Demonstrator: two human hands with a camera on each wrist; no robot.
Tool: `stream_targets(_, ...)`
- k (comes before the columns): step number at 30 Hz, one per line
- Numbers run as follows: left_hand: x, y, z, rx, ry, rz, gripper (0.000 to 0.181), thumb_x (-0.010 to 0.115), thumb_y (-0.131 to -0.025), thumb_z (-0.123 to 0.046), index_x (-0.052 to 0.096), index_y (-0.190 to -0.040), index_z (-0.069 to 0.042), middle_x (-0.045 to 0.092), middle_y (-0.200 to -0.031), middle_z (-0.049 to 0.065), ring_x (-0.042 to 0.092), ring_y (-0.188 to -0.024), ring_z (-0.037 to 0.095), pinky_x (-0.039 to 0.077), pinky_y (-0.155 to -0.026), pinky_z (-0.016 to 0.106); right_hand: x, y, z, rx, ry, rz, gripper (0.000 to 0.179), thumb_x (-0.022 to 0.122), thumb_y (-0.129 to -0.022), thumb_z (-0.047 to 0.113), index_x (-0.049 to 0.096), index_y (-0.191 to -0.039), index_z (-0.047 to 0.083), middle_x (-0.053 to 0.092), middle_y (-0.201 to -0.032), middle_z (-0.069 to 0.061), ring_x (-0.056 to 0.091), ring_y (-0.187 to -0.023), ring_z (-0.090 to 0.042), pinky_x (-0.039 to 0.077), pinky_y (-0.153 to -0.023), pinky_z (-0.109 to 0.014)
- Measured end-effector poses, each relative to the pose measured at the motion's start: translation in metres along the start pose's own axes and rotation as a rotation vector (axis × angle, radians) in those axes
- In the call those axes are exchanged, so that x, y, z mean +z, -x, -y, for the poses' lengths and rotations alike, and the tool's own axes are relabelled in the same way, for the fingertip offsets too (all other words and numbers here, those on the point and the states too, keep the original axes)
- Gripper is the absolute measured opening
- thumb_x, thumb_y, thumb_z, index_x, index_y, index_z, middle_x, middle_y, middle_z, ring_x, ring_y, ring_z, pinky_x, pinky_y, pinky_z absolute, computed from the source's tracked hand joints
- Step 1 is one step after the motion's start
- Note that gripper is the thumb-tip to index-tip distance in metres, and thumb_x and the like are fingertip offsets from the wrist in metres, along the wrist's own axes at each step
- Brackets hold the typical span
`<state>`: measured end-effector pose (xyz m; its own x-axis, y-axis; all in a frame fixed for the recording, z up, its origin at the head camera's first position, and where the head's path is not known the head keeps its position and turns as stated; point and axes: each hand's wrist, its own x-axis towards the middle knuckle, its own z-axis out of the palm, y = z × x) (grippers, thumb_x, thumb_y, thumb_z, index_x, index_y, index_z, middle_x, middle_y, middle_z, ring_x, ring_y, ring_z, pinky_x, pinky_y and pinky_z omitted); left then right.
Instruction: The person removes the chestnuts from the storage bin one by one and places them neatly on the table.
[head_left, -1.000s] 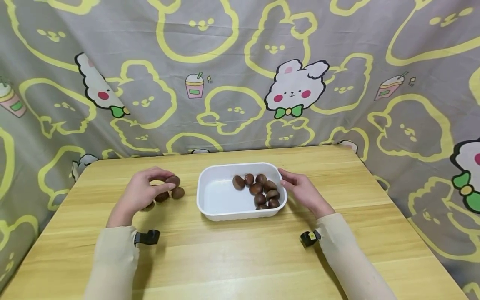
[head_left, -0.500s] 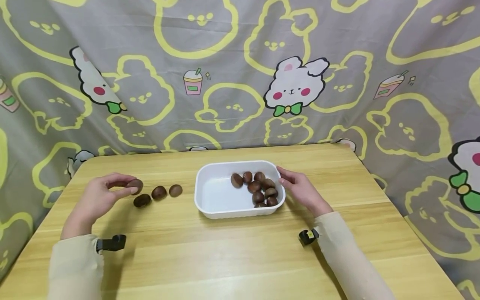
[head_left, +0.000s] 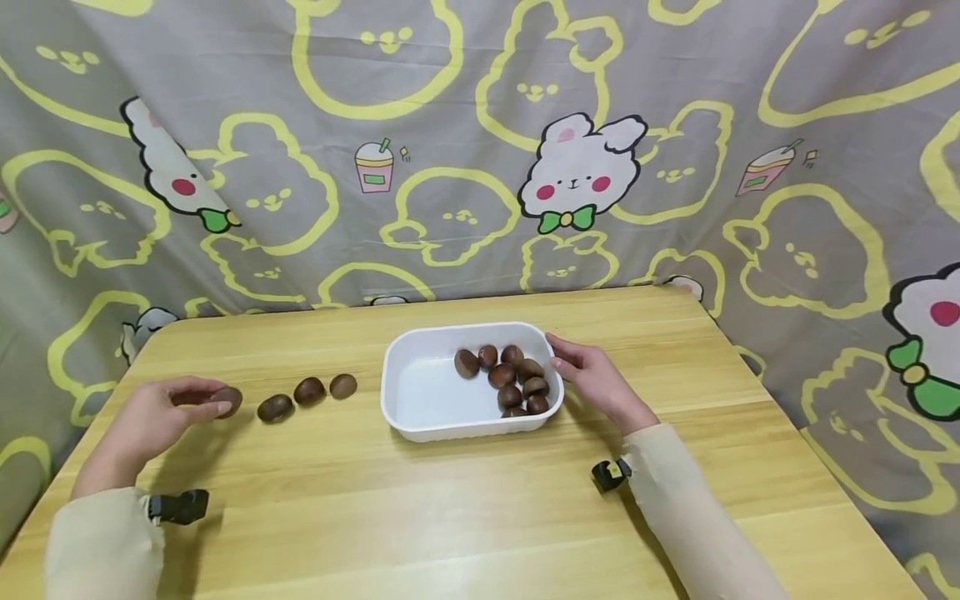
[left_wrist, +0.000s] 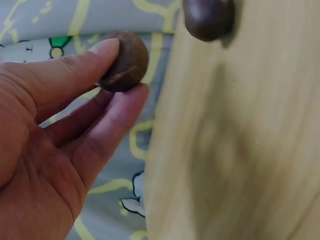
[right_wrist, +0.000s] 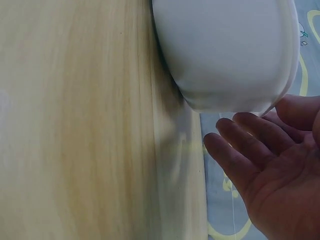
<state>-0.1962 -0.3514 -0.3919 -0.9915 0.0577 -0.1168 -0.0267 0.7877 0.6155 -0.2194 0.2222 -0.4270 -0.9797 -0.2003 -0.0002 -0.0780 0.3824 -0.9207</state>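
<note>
My left hand (head_left: 153, 421) pinches a brown chestnut (head_left: 228, 402) between thumb and fingertips at the left of the table. In the left wrist view, that chestnut (left_wrist: 131, 62) shows round and whole, the thumb over its side. To its right, three more chestnuts lie in a slanting row: a near one (head_left: 276, 407), a middle one (head_left: 309, 392) and a far one (head_left: 343, 386). A white tray (head_left: 420, 430) holds several chestnuts (head_left: 502, 376) bunched at its right end. My right hand (head_left: 600, 385) touches that end, its fingers mostly extended in the right wrist view.
The wooden table (head_left: 420, 517) spreads out in front of the tray. A grey curtain (head_left: 450, 100) with yellow cartoon outlines hangs behind and beside it. Small black cameras are strapped at the left wrist (head_left: 180, 506) and the right wrist (head_left: 611, 474).
My left hand has carried its chestnut leftward and nearer, away from the tray, uncovering the three in the row. My right hand stays at the tray's end. The head view has shifted slightly.
</note>
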Motion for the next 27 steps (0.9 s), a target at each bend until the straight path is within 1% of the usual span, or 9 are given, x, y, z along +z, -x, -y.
stream_targets(2, 0.002, 0.002, 0.006, -0.012, -0.021, 0.019, 0.058, 0.069, -0.091, -0.045, 0.064, -0.123, 0.002, 0.065, -0.115, 0.020, 0.058, -0.103, 0.035, 0.048, -0.073, 0.036, 0.002, -0.001, 0.000, -0.008, 0.000, 0.009, 0.046, 0.053, -0.102, 0.008, 0.042, -0.146, 0.000, 0.048, -0.141, -0.020, 0.044, -0.132, -0.033, 0.035, -0.107, -0.045)
stream_targets(6, 0.007, 0.002, 0.013, 0.001, -0.055, 0.023, 0.051, 0.072, -0.090, -0.040, 0.067, -0.117, 0.003, 0.070, -0.103, 0.013, 0.062, -0.090, 0.021, 0.049, -0.068, 0.026, 0.004, -0.002, 0.000, -0.005, 0.004, 0.000, 0.046, 0.053, -0.102, 0.009, 0.043, -0.146, 0.001, 0.049, -0.141, -0.019, 0.045, -0.130, -0.032, 0.036, -0.106, -0.043)
stream_targets(9, 0.011, 0.000, 0.015, 0.026, -0.073, 0.018, 0.047, 0.074, -0.089, -0.037, 0.069, -0.114, 0.003, 0.071, -0.098, 0.011, 0.062, -0.086, 0.017, 0.047, -0.067, 0.025, 0.004, -0.002, -0.001, -0.003, 0.010, -0.002, 0.046, 0.053, -0.102, 0.009, 0.043, -0.146, 0.001, 0.049, -0.141, -0.018, 0.046, -0.130, -0.031, 0.036, -0.106, -0.043)
stream_targets(13, 0.017, -0.002, 0.017, 0.055, -0.099, 0.015, 0.042, 0.075, -0.088, -0.033, 0.070, -0.110, 0.003, 0.071, -0.096, 0.010, 0.062, -0.086, 0.021, 0.047, -0.068, 0.028, 0.003, -0.002, -0.001, 0.004, 0.007, 0.000, 0.046, 0.053, -0.102, 0.010, 0.042, -0.146, 0.002, 0.049, -0.142, -0.018, 0.045, -0.131, -0.031, 0.036, -0.107, -0.043)
stream_targets(15, 0.019, -0.002, 0.018, 0.059, -0.108, 0.017, 0.041, 0.075, -0.089, -0.032, 0.070, -0.110, 0.002, 0.070, -0.096, 0.010, 0.062, -0.087, 0.022, 0.047, -0.069, 0.030, 0.003, -0.001, -0.002, 0.007, 0.004, 0.000, 0.046, 0.053, -0.102, 0.010, 0.042, -0.146, 0.002, 0.049, -0.142, -0.018, 0.045, -0.131, -0.031, 0.036, -0.107, -0.043)
stream_targets(19, 0.021, -0.001, 0.019, 0.047, -0.105, 0.025, 0.041, 0.075, -0.089, -0.032, 0.070, -0.110, 0.003, 0.069, -0.098, 0.012, 0.061, -0.088, 0.024, 0.048, -0.069, 0.032, 0.004, -0.001, -0.003, 0.009, -0.009, 0.001, 0.046, 0.053, -0.102, 0.009, 0.043, -0.146, 0.002, 0.048, -0.142, -0.018, 0.045, -0.131, -0.030, 0.036, -0.107, -0.043)
stream_targets(24, 0.021, -0.001, 0.017, 0.013, -0.092, 0.034, 0.048, 0.073, -0.090, -0.037, 0.068, -0.114, 0.004, 0.068, -0.105, 0.017, 0.061, -0.092, 0.028, 0.048, -0.071, 0.035, 0.003, 0.000, -0.003, -0.013, -0.002, -0.006, 0.046, 0.054, -0.102, 0.009, 0.043, -0.146, 0.001, 0.048, -0.141, -0.020, 0.045, -0.131, -0.032, 0.035, -0.107, -0.044)
stream_targets(27, 0.020, -0.001, 0.015, 0.002, -0.086, 0.036, 0.051, 0.072, -0.090, -0.039, 0.067, -0.116, 0.005, 0.066, -0.108, 0.020, 0.060, -0.094, 0.028, 0.047, -0.071, 0.035, 0.002, 0.000, -0.004, -0.025, 0.005, -0.009, 0.046, 0.054, -0.102, 0.009, 0.043, -0.146, 0.001, 0.048, -0.141, -0.021, 0.045, -0.131, -0.033, 0.035, -0.107, -0.044)
